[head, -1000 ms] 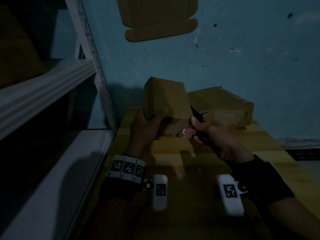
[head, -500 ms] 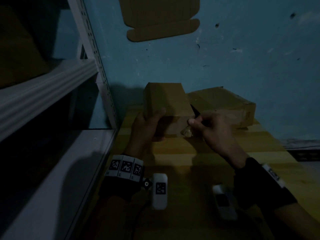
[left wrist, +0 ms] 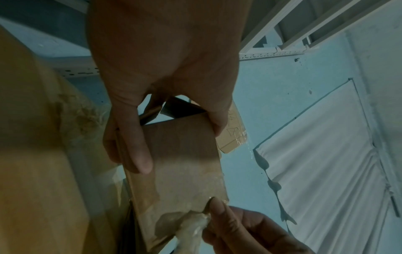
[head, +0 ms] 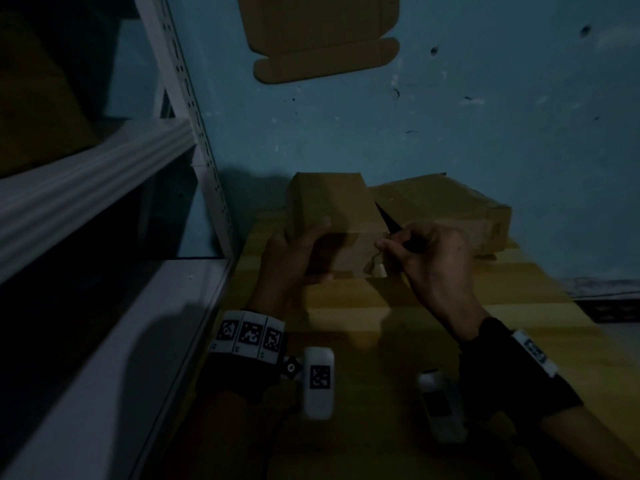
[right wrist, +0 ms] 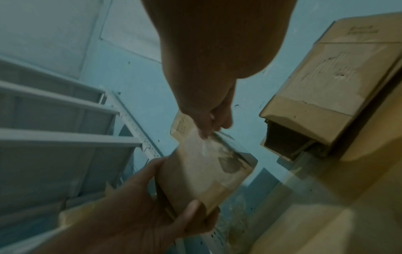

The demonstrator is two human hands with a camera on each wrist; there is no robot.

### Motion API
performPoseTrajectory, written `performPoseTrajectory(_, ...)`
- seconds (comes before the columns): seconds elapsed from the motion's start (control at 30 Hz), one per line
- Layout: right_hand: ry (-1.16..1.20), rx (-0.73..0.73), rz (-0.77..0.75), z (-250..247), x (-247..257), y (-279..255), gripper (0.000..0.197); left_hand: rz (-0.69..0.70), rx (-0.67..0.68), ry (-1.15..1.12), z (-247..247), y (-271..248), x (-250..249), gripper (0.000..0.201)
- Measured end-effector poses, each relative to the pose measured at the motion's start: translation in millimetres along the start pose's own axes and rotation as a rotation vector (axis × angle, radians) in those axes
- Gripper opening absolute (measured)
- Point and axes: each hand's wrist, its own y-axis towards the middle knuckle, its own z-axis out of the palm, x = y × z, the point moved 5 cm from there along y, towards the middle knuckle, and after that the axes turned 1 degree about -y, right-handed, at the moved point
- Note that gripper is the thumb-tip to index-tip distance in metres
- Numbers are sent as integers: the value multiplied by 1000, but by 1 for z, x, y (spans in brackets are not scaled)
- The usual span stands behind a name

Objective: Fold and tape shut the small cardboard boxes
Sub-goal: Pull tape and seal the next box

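Note:
A small brown cardboard box (head: pixel 332 202) is held above the wooden table (head: pixel 381 323), in front of the blue wall. My left hand (head: pixel 301 244) grips its left side, thumb on the near face (left wrist: pixel 135 146) and fingers behind. My right hand (head: pixel 381 245) pinches a crumpled wad of clear tape (head: pixel 377 270) at the box's lower right corner. A slim dark tool (head: pixel 389 221) sticks up out of that same hand. In the wrist views the tape (left wrist: pixel 189 223) (right wrist: pixel 208 147) clings to the box face (right wrist: pixel 195 171).
A larger cardboard box (head: pixel 450 209) lies on the table against the wall, behind my right hand. A white metal shelf rack (head: pixel 104 188) stands along the left. A flat cardboard blank (head: pixel 322 39) hangs on the wall above.
My right hand has turned from palm-up to back-up and now pinches the tape at the box's corner. The box has tipped a little more level. My left hand keeps its grip.

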Motion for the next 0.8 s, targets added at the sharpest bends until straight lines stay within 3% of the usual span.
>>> performPoseTrajectory(0.17,-35,-6,-199,0,8,1,7,-22,10,-28,-1,3,-1,87)
performPoseTrajectory(0.3,-131,61,-363,0,16,0,10,-39,-15,-20,-3,3,2,80)
performPoseTrajectory(0.43,-174,127,-424,1,20,-2,8,-65,6,-35,-3,3,2,66)
performPoseTrajectory(0.67,90,257,-23,3,14,-1,12,9,-31,-5,-9,0,-7,69)
performPoseTrajectory(0.8,-13,326,118,5,6,-2,35,44,-8,21,-11,-3,-13,74)
